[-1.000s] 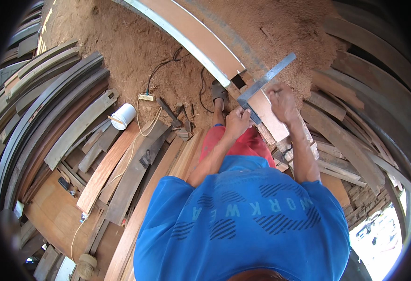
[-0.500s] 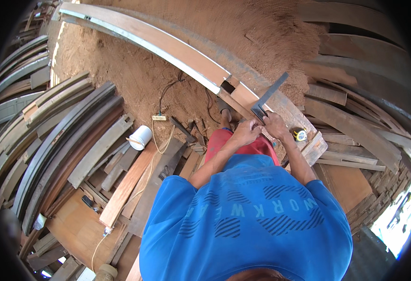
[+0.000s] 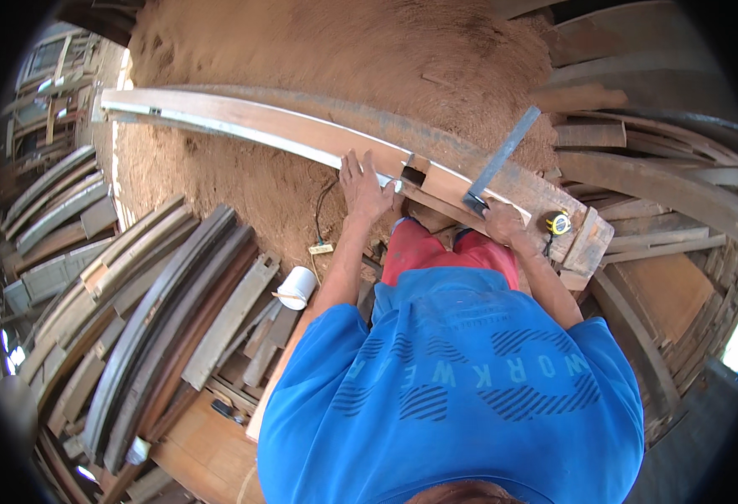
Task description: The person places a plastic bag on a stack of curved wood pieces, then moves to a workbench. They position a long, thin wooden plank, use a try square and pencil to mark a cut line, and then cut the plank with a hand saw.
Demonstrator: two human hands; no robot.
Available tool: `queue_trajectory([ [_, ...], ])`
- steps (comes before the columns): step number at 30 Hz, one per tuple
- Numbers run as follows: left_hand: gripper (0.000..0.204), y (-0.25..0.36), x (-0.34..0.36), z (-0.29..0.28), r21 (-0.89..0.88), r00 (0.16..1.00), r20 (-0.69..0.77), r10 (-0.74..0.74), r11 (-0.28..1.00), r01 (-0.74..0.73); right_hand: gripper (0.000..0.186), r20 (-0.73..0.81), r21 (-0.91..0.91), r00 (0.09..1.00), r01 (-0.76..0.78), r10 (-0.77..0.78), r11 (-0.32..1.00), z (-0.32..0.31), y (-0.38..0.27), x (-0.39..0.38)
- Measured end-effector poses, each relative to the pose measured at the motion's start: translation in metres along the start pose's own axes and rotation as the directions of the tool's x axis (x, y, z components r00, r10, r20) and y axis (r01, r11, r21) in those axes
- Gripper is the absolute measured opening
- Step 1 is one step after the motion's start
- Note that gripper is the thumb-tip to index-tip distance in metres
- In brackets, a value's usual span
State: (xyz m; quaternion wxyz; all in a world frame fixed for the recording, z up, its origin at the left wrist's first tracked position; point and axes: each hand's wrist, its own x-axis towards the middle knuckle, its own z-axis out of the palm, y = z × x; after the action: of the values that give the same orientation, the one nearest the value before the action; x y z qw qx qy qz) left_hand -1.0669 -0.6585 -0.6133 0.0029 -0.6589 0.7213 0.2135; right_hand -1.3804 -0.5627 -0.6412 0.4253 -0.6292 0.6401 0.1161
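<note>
My left hand (image 3: 365, 186) rests with its fingers spread on a long curved board (image 3: 278, 128) with a white edge. My right hand (image 3: 505, 223) is closed at the dark stock end of a metal try square (image 3: 510, 144), whose blade angles up and right over a short wooden piece (image 3: 446, 186) at the board's right end. A small dark gap (image 3: 413, 175) shows between the two pieces. Both lie along a weathered plank (image 3: 583, 225) that carries a yellow tape measure (image 3: 557, 223) to the right of my right hand.
Curved timbers (image 3: 159, 311) are piled at left, with more planks (image 3: 646, 193) at right. A white bucket (image 3: 297, 286) and a power strip (image 3: 320, 249) lie left of my arm. Sawdust (image 3: 344, 50) covers the ground beyond. My red shorts and blue shirt (image 3: 449, 386) fill the lower middle.
My left hand has moved from beside the square leftward along the board, its fingers spreading. My right hand stays at the square. The view has turned, so the board lies more level.
</note>
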Motion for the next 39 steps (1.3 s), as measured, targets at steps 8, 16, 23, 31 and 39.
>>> queue_trajectory([
  [8,0.092,0.006,0.072,-0.001,0.152,0.843,0.411,0.348,0.885,-0.44,0.038,-0.063,0.137,0.979,-0.185,0.195,0.973,0.017,-0.003,-0.002],
  [16,0.094,-0.016,0.089,0.013,0.038,0.712,0.505,0.488,0.811,-0.584,0.032,-0.217,0.294,0.928,-0.233,0.302,0.927,0.024,-0.012,-0.008],
  [23,0.11,-0.029,0.098,0.004,0.0,0.599,0.515,0.612,0.7,-0.715,0.03,-0.32,0.375,0.839,-0.314,0.44,0.872,0.033,-0.027,-0.01],
  [31,0.104,0.001,0.084,-0.002,0.114,0.729,0.482,0.487,0.79,-0.603,0.032,-0.4,0.387,0.743,-0.394,0.536,0.834,0.044,-0.04,-0.007],
  [39,0.069,-0.01,0.086,0.014,0.108,0.745,0.354,0.566,0.766,-0.634,0.025,-0.401,0.43,0.703,-0.421,0.587,0.799,0.06,-0.038,-0.001],
])
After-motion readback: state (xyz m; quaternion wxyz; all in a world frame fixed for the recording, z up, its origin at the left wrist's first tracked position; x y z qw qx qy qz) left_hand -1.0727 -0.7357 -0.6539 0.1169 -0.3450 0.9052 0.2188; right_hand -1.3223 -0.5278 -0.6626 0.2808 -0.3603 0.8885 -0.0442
